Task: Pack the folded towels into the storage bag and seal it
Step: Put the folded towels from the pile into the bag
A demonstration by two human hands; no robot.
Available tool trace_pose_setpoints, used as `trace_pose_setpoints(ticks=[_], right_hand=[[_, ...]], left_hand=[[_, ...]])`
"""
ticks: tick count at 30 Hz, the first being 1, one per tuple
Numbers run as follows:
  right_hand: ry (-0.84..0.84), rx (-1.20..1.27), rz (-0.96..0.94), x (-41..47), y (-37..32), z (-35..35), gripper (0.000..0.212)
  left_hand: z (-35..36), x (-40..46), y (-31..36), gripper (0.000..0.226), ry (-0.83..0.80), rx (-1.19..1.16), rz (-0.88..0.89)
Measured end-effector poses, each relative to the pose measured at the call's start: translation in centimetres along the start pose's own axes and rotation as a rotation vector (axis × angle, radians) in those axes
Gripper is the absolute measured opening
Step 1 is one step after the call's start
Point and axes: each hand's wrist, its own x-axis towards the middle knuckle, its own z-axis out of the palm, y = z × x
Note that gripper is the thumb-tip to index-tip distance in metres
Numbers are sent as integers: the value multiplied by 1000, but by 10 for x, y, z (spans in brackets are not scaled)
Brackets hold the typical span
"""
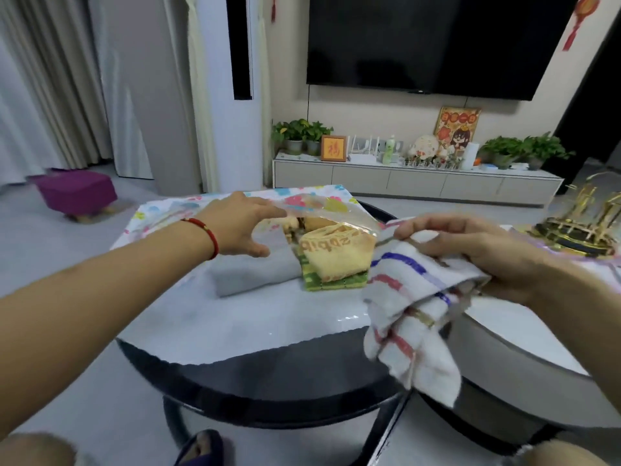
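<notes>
A clear storage bag (322, 205) printed with coloured paw shapes lies on the round table (235, 324). My left hand (242, 227) lifts the upper flap of its mouth. In the mouth sits a folded yellow towel (336, 255) on top of a green one (336, 284). A folded grey towel (255, 275) lies on the table just left of them. My right hand (470, 253) grips a white towel with blue and red stripes (410, 304), held beside the bag's opening with its loose end hanging over the table's edge.
A gold ornament (584, 223) stands on a second round table at the right. Behind are a low TV cabinet (416, 181) with plants and a purple stool (75, 193) on the floor at the left. My slippered foot (201, 449) shows under the table.
</notes>
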Motion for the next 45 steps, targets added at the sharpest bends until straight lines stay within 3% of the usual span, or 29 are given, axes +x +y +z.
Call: trace_pose_setpoints(ticks=[3, 5, 9, 12, 16, 20, 22, 25, 27, 28, 31, 33, 36, 38, 40, 45], right_hand=[[-53, -25, 15, 58, 29, 74, 29], [34, 63, -52, 100, 41, 117, 28], [228, 471, -171, 168, 61, 178, 29], [312, 414, -60, 194, 97, 209, 37], [240, 490, 142, 213, 128, 237, 62], [297, 434, 54, 228, 118, 272, 54], [231, 414, -14, 234, 103, 298, 61], [140, 639, -14, 247, 73, 332, 55], [49, 726, 63, 250, 68, 340, 78], [3, 674, 85, 249, 71, 341, 85], [-94, 138, 107, 248, 102, 336, 84], [-99, -89, 97, 246, 120, 321, 81], [231, -587, -194, 245, 137, 283, 46], [410, -956, -285, 242, 149, 252, 38], [440, -1096, -229, 240, 158, 221, 45], [484, -1352, -136, 228, 167, 174, 35]], left_hand=[[-6, -20, -21, 85, -7, 25, -66], [-16, -27, -28, 85, 22, 73, -77], [-51, -31, -39, 85, 120, 106, -56], [-63, -33, -44, 87, 113, 103, -55], [-59, -35, -44, 87, 96, 105, -41], [-55, -33, -46, 89, 111, 105, -30], [-55, -32, -47, 89, 118, 106, -17], [-59, -31, -49, 87, 126, 104, -6], [-62, -30, -49, 86, 124, 109, -4], [-63, -28, -49, 86, 125, 107, -1], [-61, -26, -45, 86, 123, 100, 2], [-58, -26, -44, 86, 120, 104, -6], [-54, -27, -43, 86, 110, 84, -22], [-53, -27, -40, 87, 111, 78, -26], [-52, -28, -38, 87, 111, 80, -22], [-50, -28, -34, 86, 91, 84, -23]])
